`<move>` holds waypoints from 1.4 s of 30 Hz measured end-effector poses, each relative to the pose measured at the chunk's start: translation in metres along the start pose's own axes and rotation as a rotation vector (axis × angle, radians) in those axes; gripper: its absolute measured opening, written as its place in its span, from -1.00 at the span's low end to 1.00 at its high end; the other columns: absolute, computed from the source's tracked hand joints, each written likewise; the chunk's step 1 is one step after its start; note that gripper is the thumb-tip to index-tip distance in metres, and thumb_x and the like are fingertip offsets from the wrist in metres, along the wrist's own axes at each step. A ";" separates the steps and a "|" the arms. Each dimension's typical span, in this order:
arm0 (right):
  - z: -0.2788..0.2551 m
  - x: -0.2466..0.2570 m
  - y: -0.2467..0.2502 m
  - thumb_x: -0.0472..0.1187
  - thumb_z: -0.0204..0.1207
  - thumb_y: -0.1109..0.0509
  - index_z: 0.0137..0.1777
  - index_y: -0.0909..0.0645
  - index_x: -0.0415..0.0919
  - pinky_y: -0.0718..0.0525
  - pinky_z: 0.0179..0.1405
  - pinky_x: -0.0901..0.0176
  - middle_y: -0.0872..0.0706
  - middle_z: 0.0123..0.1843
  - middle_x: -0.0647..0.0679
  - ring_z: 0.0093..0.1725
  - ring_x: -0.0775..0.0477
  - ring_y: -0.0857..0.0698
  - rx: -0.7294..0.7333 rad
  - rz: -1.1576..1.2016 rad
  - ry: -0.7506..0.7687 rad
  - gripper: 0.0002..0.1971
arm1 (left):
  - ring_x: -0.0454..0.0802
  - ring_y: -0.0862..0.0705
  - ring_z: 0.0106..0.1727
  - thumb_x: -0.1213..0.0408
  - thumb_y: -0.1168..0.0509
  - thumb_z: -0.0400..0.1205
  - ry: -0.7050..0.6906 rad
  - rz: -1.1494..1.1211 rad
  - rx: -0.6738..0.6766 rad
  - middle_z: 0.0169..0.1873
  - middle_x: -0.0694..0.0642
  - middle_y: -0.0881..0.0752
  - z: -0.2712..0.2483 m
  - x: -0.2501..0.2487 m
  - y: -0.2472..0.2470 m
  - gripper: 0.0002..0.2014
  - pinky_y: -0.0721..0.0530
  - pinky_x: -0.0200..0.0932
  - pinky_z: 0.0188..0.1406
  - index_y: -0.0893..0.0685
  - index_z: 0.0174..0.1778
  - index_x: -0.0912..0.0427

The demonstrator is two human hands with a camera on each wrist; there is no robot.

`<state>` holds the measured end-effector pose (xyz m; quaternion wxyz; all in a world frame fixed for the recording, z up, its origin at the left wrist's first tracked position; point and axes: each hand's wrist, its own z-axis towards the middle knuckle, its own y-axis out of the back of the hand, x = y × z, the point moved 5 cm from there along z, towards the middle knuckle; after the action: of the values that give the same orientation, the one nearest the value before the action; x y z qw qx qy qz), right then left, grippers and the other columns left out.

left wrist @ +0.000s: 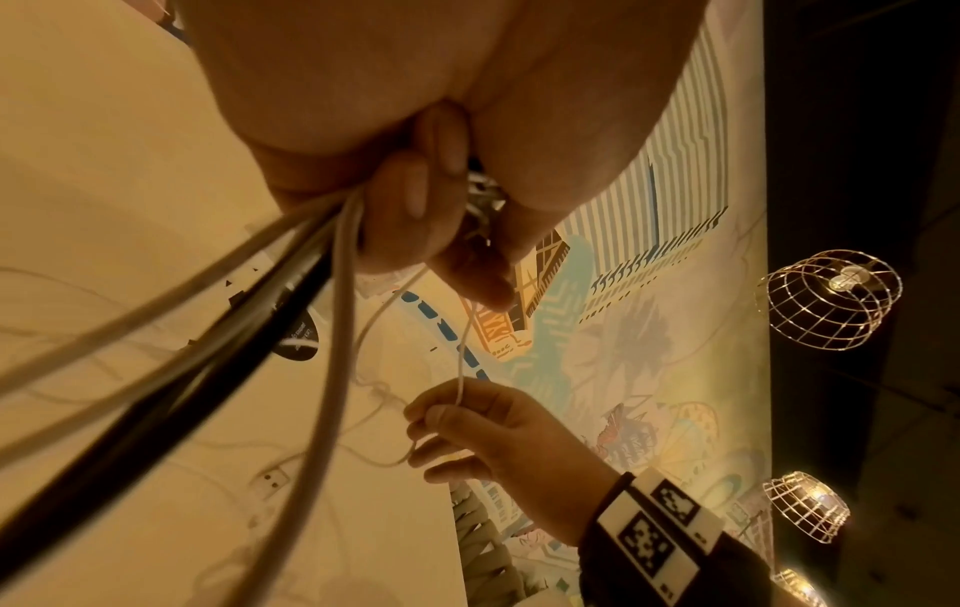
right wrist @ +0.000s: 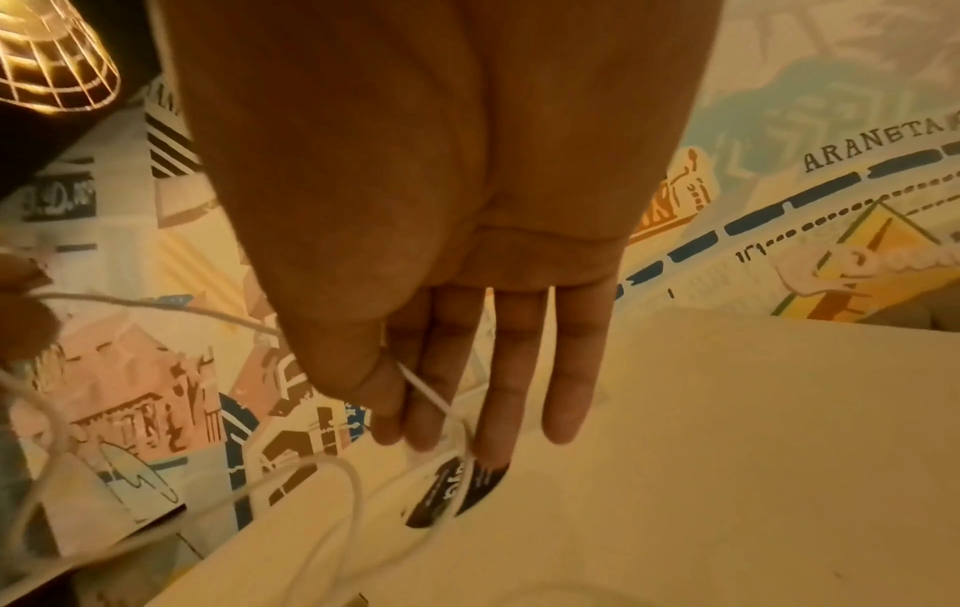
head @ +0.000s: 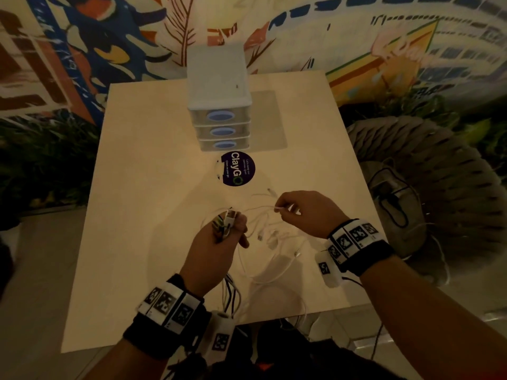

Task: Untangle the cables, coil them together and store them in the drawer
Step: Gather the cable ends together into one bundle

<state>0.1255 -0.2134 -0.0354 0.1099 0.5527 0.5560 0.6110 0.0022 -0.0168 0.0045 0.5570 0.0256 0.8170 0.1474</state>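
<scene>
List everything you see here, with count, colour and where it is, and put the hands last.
table: one, pale, centre of view
drawer unit: one, white with three blue-handled drawers, all closed, far end of table
sticker: one, round, dark, on table just before the drawer unit
cables: several, mostly white and some dark, tangled on the table's near half and trailing over its edge
chair: one, grey woven, right of table
lamps: at least two, wire-cage, overhead
left hand: grips a bundle of cable ends
right hand: pinches one white cable
</scene>
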 end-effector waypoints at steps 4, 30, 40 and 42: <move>0.011 -0.023 -0.005 -0.10 0.70 -0.33 0.14 -0.76 0.02 -0.67 0.09 -0.06 -0.61 0.07 -0.02 0.02 -0.08 -0.68 -0.056 -0.010 -0.039 -0.83 | -0.23 -0.55 -0.56 0.01 -0.21 0.76 -0.023 -0.025 -0.067 -0.30 -0.04 -0.79 -0.007 -0.009 0.006 -0.58 -0.46 0.01 -0.13 -0.73 -0.26 0.21; -0.043 -0.035 0.074 0.03 0.45 -0.60 -0.14 -0.71 0.03 -0.76 -0.07 0.12 -0.85 -0.16 0.05 -0.16 0.00 -0.80 -0.350 0.546 -0.015 -0.85 | 0.13 -0.56 -0.36 0.18 -0.15 0.81 -0.163 -0.068 -0.217 -0.19 0.07 -0.67 -0.016 -0.021 0.019 -0.71 -0.53 0.04 -0.42 -0.77 0.09 0.18; -0.078 0.013 -0.021 0.07 0.70 -0.37 0.09 -0.79 0.14 -0.63 0.16 0.22 -0.82 0.05 0.30 0.10 0.21 -0.75 0.126 0.354 0.126 -0.83 | -0.44 -0.61 -0.39 0.12 -0.18 0.81 -0.368 -0.086 -0.067 0.04 0.09 -0.83 -0.024 -0.038 0.014 -0.77 -0.48 -0.37 -0.34 -0.72 0.02 0.10; -0.065 0.025 -0.018 -0.05 0.79 -0.22 0.19 -0.77 0.09 -0.65 0.14 0.18 -0.83 0.08 0.23 0.09 0.20 -0.75 0.080 0.424 0.090 -0.74 | -0.38 -0.72 -0.19 0.04 -0.21 0.79 -0.379 -0.028 -0.019 0.03 0.01 -0.82 -0.028 -0.040 0.008 -0.73 -0.62 -0.35 -0.19 -0.73 0.04 0.11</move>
<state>0.0558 -0.2248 -0.0210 -0.0680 0.6333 0.4555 0.6220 -0.0100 -0.0230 0.0520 0.7032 0.0364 0.6962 0.1397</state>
